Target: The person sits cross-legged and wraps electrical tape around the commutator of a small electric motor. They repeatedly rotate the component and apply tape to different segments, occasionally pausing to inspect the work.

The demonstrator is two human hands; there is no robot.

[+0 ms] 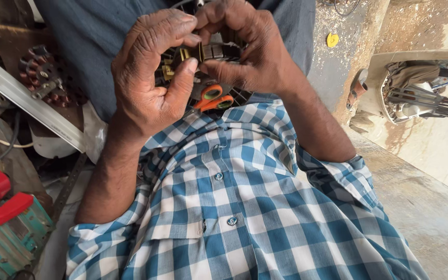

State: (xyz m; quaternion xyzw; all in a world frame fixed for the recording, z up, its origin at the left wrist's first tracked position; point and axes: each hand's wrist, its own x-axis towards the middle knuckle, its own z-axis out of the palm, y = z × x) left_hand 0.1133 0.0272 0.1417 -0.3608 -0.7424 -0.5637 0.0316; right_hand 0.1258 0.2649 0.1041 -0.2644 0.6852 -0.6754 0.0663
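Both hands grip a dark round motor part (219, 52) held over the lap: the left hand (149, 78) pinches its near edge between thumb and forefinger, the right hand (250, 49) curls closed over its top; orange-handled scissors (212, 98) lie just beneath

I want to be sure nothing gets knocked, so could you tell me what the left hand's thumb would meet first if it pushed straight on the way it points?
The left hand has its thumb on the dark motor part, so it meets that at once. Beyond that part is the right hand, though depth is unclear.
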